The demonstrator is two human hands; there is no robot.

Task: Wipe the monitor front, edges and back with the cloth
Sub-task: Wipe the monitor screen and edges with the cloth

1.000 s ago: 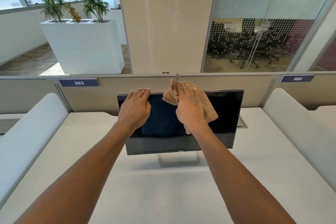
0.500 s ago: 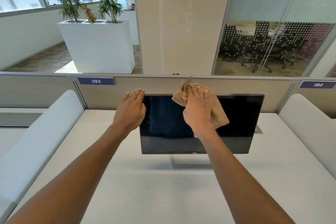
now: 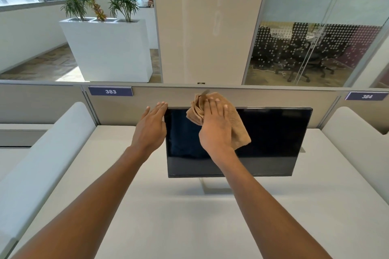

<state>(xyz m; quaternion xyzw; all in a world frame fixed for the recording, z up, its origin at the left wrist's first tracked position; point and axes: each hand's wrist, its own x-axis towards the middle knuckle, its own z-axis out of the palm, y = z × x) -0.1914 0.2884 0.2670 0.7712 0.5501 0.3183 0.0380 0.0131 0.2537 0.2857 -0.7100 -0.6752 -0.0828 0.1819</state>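
L hand [image 3: 150, 130] fingers [image 3: 161, 108] straight, together at monitor [image 3: 273, 136] top-left corner; R hand [image 3: 214, 130] flat, slightly spread, presses cloth [image 3: 239, 126] on screen; L was on screen 1 s ago.

My right grip [image 3: 214, 130] presses the tan cloth [image 3: 239, 130], fingers flat, against the upper left of the dark monitor [image 3: 273, 139]. My left grip [image 3: 150, 128], fingers straight, lies at the monitor's top left corner. The monitor stands on the white desk [image 3: 189, 216].
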